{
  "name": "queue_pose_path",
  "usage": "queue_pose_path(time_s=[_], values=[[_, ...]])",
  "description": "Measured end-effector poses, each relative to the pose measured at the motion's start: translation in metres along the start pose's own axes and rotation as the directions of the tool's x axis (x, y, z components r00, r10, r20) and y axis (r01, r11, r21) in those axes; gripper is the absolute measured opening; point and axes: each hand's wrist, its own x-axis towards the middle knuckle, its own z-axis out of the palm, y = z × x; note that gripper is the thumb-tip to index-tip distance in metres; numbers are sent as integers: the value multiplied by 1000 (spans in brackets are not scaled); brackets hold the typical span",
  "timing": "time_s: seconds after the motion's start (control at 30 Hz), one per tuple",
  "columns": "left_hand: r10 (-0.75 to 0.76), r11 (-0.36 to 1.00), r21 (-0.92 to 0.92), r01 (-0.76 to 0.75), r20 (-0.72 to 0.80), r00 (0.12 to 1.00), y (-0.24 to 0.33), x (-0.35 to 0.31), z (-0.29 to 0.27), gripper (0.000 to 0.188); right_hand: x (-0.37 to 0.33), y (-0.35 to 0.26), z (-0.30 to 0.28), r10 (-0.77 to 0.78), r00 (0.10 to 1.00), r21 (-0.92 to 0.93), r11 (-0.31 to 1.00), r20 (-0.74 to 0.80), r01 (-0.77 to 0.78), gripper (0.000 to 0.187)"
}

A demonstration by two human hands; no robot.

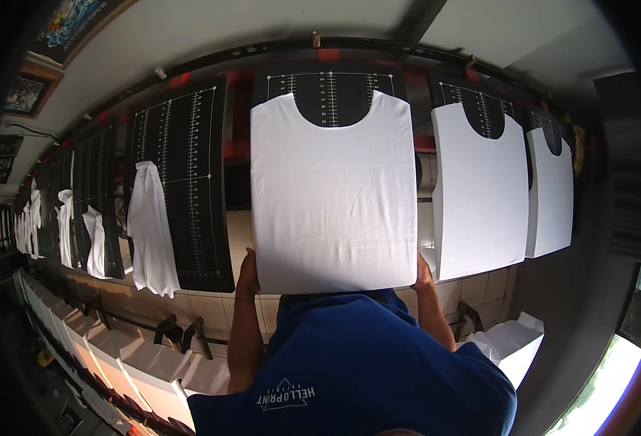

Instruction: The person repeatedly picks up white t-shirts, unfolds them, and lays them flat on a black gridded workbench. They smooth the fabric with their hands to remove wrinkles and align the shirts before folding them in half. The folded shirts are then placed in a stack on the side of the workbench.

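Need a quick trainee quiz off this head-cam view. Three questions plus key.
1. How is the far edge of the white fabric panel in front of the wearer cut?
A) straight across
B) with a rounded scoop
C) with a pointed V

2. True or false: the black platen next to it on the left is only partly covered by bunched white cloth.

3. Where are the left hand and the right hand?

Key:
1. B
2. True
3. At opposite side edges of the panel, near its closest end: left hand on the left, right hand on the right.
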Motion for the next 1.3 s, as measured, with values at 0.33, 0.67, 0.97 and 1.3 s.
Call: queue_pose_path(time_s=[0.33, 0.67, 0.97, 1.3], values=[[90, 953, -288, -90, -13, 996, -16, -13, 0, 54, -17, 25, -45, 33, 997, 130, 991, -76, -23, 55], [24, 1000, 6, -24, 36, 999, 7, 9, 22, 66, 18, 26, -46, -36, 995, -217, 976, -93, 15, 52], [143, 978, -155, -140, 9, 990, 47, 62, 36, 58, 30, -72, 166, -584, 585, -821, -475, 563, 316, 58], [-56, 988, -139, 68, 87, 995, 8, -15, 8, 57, 139, -70, 272, -257, 574, -490, -820, 777, 296, 73]])
